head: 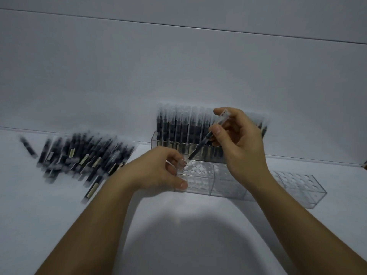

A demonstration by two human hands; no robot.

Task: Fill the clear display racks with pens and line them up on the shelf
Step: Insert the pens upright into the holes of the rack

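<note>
1. The right hand (244, 141) pinches one pen (200, 145) between thumb and index finger, high up near the cap end. The other fingers are loosely curled behind it.
2. The pen is tilted, with the cap up by the fingertips and the dark tip pointing down-left. The tip sits right over the back-left corner of the empty rack (218, 183), just beside the left hand's fingers. I can't tell if it's in a hole yet.
3. The left hand (158, 169) grips the rack's left end, thumb on the front face and fingers curled over the top edge.
4. The pen has a dark barrel and a clear frosty cap.
5. The rack is see-through with rows of round holes on top, and it sits on the white shelf (178, 225).
6. Touching its right end there's a right rack (301, 187), same clear kind.
7. Behind both stands a full rack (178, 135) against the wall, with its pens upright and caps up.
8. A loose pile (79, 155) of pens lies on the shelf, off to the left.
9. Writing: there's a small red mark near the held pen's cap, and pale labels on the pile pens. All of it is too blurry to read.
</note>
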